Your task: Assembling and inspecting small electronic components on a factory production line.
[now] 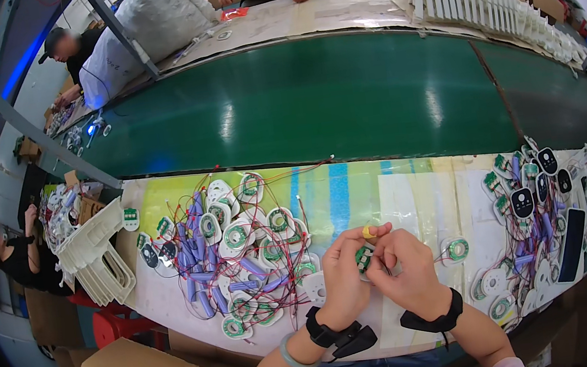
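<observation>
Together, left hand [343,278] and right hand [405,273] grip pinched on small green circuit board [363,257], orientation unclear

Both hands [384,268] on small green circuit board [362,257]

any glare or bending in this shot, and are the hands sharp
Head view: pale glare patches lie on the green belt; its straight edges bow toward the dark fisheye rim. The left hand and right hand at centre are fairly sharp, pinching a small green board; faces at the left edge are blurred.
</observation>
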Demonstrator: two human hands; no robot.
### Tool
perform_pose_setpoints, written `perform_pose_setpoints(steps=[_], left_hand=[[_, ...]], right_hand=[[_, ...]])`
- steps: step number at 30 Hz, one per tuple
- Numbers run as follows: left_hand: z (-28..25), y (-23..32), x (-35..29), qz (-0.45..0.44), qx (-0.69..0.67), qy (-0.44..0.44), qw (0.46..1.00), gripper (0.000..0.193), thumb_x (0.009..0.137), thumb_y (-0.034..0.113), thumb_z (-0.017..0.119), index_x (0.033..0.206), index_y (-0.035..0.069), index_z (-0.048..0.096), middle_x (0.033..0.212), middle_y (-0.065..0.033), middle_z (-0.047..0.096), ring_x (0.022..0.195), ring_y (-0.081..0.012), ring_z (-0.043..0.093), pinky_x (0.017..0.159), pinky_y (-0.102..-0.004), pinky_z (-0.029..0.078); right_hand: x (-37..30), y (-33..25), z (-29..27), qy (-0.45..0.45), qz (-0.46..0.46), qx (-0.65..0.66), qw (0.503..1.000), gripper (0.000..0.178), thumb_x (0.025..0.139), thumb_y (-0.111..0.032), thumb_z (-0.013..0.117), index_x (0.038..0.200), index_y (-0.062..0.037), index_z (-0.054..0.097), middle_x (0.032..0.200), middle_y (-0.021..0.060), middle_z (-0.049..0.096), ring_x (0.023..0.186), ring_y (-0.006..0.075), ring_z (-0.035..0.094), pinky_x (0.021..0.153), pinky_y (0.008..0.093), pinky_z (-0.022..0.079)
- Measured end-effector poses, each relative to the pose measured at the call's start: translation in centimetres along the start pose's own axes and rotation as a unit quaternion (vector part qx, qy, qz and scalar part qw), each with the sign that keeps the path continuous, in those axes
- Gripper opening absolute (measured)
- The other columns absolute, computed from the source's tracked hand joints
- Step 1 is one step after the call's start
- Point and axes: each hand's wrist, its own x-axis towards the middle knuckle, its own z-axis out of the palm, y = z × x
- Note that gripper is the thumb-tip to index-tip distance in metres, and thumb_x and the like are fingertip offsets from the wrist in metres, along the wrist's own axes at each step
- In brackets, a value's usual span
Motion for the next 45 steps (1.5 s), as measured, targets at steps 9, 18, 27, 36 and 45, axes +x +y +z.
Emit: perform_pose_setpoints(steps=[9,18,27,36,45], left_hand=[[0.1,0.4,0.2,-0.021,-0.039,0.016,0.999,0.018,0.086,0.001,0.039,0.094,-0.004,0.054,0.099,-0.0175,0.061,0.100,-0.0260,0.059,0.088,-0.0353,0.047],[0.3,-0.5,-0.5,0.072,0.077,0.032,0.994,0.018,0.090,0.006,0.040,0.094,-0.004,0.054,0.100,-0.0157,0.061,0.099,-0.0233,0.060,0.087,-0.0334,0.047],[0.0,0.3,-0.1,0.046,0.121,-0.037,0.991,0.025,0.093,0.007,0.037,0.099,-0.006,0.057,0.106,-0.0172,0.063,0.100,-0.0205,0.060,0.087,-0.0306,0.047],[-0.5,0.9,0.9,-0.050,-0.014,-0.009,0.999,0.018,0.087,0.006,0.042,0.095,-0.003,0.055,0.100,-0.0130,0.059,0.100,-0.0247,0.059,0.089,-0.0365,0.047],[-1.1,1.1,1.6,-0.181,-0.095,-0.008,0.979,0.022,0.087,0.009,0.042,0.103,0.001,0.055,0.104,-0.0114,0.061,0.094,-0.0210,0.060,0.085,-0.0335,0.048]], right_hand=[[0.2,0.0,-0.2,-0.014,-0.025,0.011,1.000,0.020,0.065,0.008,0.066,0.075,-0.0020,0.052,0.070,0.0065,0.051,0.059,0.0197,0.052,0.052,0.0292,0.043],[0.3,-0.3,-0.1,-0.001,-0.034,-0.023,0.999,0.024,0.063,0.010,0.066,0.067,-0.0022,0.045,0.070,0.0074,0.054,0.057,0.0210,0.053,0.051,0.0293,0.043],[0.5,-0.3,-0.6,-0.015,-0.054,-0.011,0.998,0.024,0.064,0.011,0.066,0.066,-0.0024,0.046,0.070,0.0084,0.059,0.058,0.0210,0.056,0.051,0.0281,0.044],[1.0,0.3,-1.2,-0.053,-0.028,0.040,0.997,0.015,0.071,0.006,0.066,0.074,-0.0015,0.053,0.077,0.0121,0.062,0.060,0.0226,0.058,0.053,0.0286,0.048],[1.8,0.6,-1.9,-0.122,-0.074,-0.060,0.988,0.018,0.071,0.006,0.063,0.086,-0.0029,0.060,0.076,0.0087,0.063,0.067,0.0239,0.062,0.063,0.0308,0.052]])
